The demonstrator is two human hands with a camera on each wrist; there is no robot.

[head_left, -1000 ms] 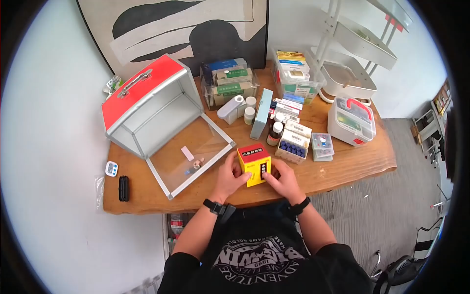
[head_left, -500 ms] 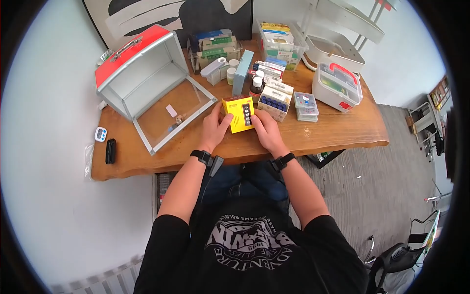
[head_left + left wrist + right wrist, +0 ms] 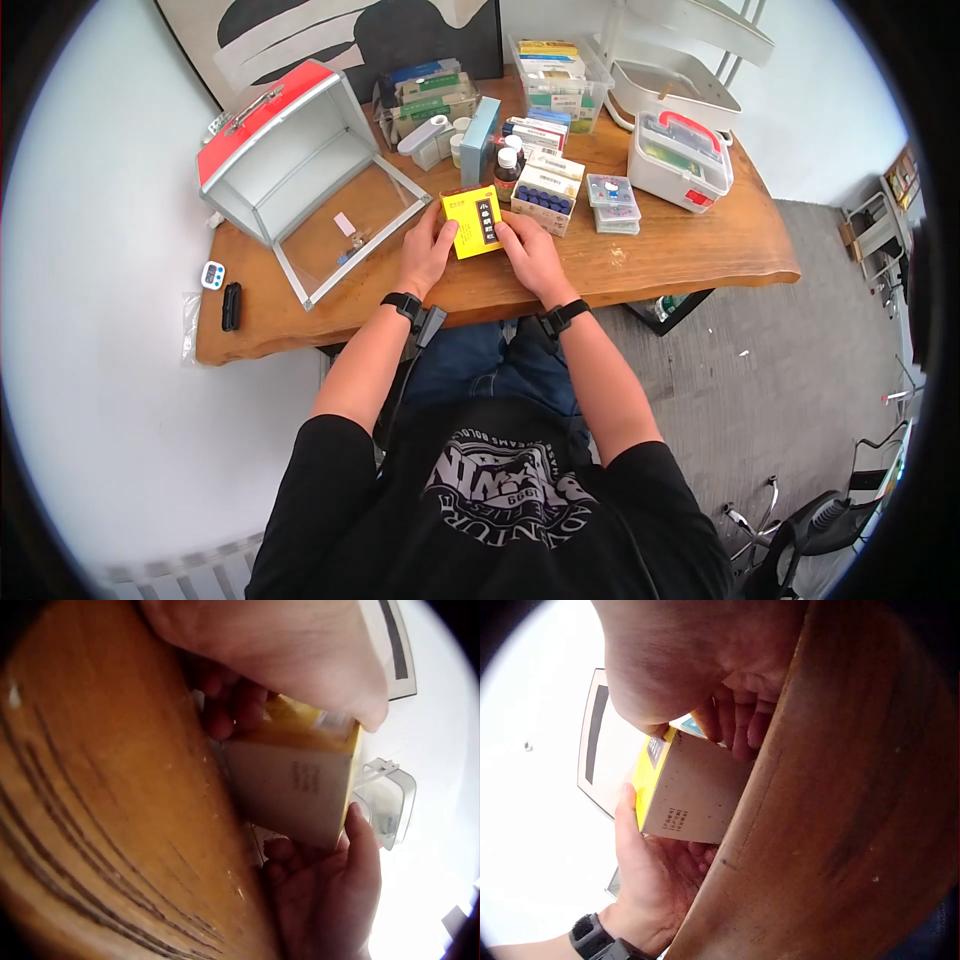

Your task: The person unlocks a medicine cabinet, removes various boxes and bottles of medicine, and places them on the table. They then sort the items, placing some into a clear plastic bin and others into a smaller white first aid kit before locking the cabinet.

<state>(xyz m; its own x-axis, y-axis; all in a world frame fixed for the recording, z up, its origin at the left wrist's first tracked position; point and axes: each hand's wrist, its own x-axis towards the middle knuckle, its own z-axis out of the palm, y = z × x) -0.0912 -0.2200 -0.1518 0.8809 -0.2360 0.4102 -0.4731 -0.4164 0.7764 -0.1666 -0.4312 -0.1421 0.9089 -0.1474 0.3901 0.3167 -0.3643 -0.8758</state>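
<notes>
A yellow medicine box [image 3: 474, 222] with a dark label strip stands at the front of the table between both hands. My left hand [image 3: 425, 255] grips its left side, thumb on the yellow front. The right hand [image 3: 533, 257] holds the opposite side, its thumb at the front's right edge. In the left wrist view the box's pale bottom end [image 3: 289, 791] shows small printed text, and the same end faces the right wrist view. Just behind the box are brown bottles [image 3: 506, 178], a carton of blue-capped vials [image 3: 545, 200] and an upright light-blue box [image 3: 480, 140].
To the left lies an opened red-topped case [image 3: 268, 115], its clear door [image 3: 352, 235] flat on the table [image 3: 690, 245]. Bins of medicine boxes [image 3: 562, 85] stand at the back. At right are small clear cases [image 3: 612, 200] and a white red-handled box [image 3: 680, 160].
The box has tipped back, so its yellow front faces up more and its red top has dropped from sight. Both hands keep their hold. The head view has shifted, table higher in it.
</notes>
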